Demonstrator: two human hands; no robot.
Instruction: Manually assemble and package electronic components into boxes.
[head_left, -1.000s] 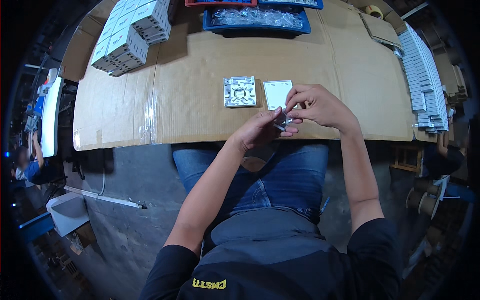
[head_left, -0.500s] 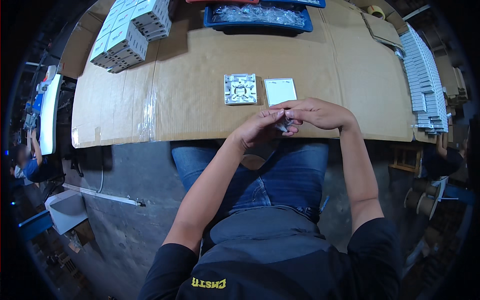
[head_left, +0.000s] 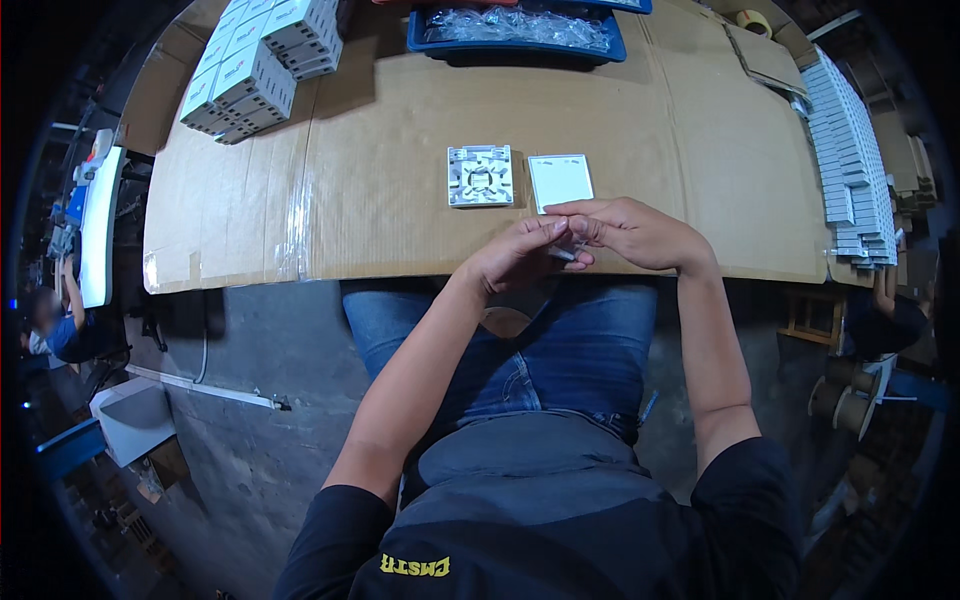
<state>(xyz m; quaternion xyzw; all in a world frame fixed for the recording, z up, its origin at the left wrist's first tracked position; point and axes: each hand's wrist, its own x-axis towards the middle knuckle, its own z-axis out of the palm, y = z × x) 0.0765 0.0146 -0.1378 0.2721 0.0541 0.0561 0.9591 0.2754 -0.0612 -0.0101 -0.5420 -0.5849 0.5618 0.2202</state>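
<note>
Close to the table's near edge, my left hand and my right hand meet, thumbs and fingertips pinched together. Between them is a small crinkled clear plastic bag, mostly covered by the fingers; its contents cannot be made out. Just beyond my right fingertips lies a flat white square cover. To its left sits a white square plastic housing, its inner side up, showing a round ring in the middle and clips about it. Neither hand touches the housing.
Cardboard covers the table. A blue bin of clear plastic bags stands at the back. White boxes are stacked back left, and more white pieces stand along the right edge. A tape roll lies back right. Other people work at both sides.
My hands stay together at nearly the same spot, with the fingers shifting slightly on the small bag. The housing and the cover have not visibly moved.
</note>
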